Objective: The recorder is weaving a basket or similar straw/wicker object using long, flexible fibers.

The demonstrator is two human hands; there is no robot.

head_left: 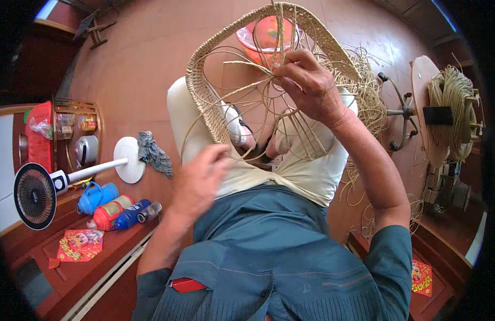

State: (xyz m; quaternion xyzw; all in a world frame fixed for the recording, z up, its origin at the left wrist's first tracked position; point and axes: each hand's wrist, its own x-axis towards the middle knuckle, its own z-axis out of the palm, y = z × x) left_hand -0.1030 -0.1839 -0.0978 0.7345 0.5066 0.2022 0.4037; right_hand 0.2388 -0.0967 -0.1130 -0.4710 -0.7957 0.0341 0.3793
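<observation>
A: Woven basket frame (215, 107) sat over the person's lap, rim tilted up, loose cane strands (269, 101) fanning across the middle.

B: Right hand (311, 85)?

A: Grip pinched narrow on strands near the frame's centre.

B: Left hand (202, 179)?

A: Blurred, just below the woven rim. Couldn't tell if its grip held anything.

B: Surroundings?

A: Cane coil (453, 107) well to the right, fan (36, 195) and bottles (119, 211) left.

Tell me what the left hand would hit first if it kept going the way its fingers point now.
Most likely the woven rattan band of the half-made basket frame: the left hand, blurred, points up towards it. The right hand pinches thin cane strands further on. Depth is unclear, so the gap cannot be judged.
</observation>
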